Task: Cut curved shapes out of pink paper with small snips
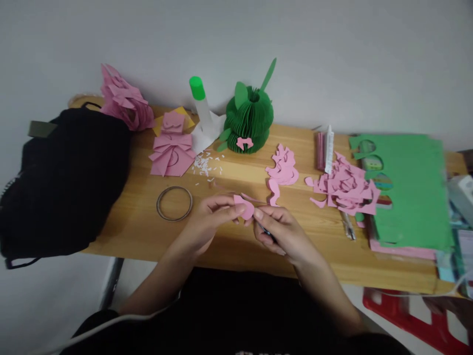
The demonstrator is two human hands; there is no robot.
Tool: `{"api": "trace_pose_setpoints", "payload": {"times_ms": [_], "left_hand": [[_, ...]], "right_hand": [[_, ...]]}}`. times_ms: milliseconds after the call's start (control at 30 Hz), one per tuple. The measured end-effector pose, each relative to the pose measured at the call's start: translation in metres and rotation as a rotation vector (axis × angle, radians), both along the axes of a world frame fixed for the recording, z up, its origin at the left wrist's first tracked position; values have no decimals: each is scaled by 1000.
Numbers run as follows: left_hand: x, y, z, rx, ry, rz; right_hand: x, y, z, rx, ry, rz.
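My left hand [212, 219] pinches a small pink paper cutout [244, 207] with a rounded end. Closed just right of it, my right hand [279, 229] grips a slim dark tool [266, 230], mostly covered by the fingers, so its exact kind is unclear. The right thumb tip meets the cutout's edge. A thin pink paper strip shows behind both hands. Beyond them lie curvy pink paper pieces [283, 165]. The green honeycomb-paper figure [247, 118] stands farther back with leaf shapes and a small pink bow-like piece on it.
Left are a black bag [70, 182], a tape ring [174, 203], folded pink paper [172, 153], white paper bits [203, 165] and an upright green-capped glue stick [201, 101]. Right are a pink scrap heap [345, 185], green sheets [410, 192] and a clear pen [347, 226]. A wall stands behind.
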State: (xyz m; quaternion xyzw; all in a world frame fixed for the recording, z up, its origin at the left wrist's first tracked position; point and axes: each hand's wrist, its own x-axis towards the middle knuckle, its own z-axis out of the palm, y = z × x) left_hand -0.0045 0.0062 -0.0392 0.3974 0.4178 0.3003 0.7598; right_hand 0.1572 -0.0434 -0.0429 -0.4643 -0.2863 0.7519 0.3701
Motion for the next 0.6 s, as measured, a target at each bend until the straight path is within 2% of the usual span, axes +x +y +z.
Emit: {"api": "trace_pose_setpoints", "payload": {"times_ms": [200, 300, 400, 467, 533, 600], "left_hand": [[-13, -6, -23, -146, 28, 295], [-15, -9, -28, -91, 95, 376], [-14, -16, -23, 110, 217, 373], [-15, -22, -17, 338, 319, 400], [-17, -28, -11, 686, 440, 408], [-20, -33, -8, 1067, 562, 339]], "right_hand": [[-13, 9, -17, -69, 33, 34], [-16, 6, -18, -54, 109, -57], [-12, -2, -12, -20, 205, -157], [-7, -8, -5, -31, 201, -191], [0, -15, 2, -49, 162, -205], [4, -21, 6, -54, 112, -219]]}}
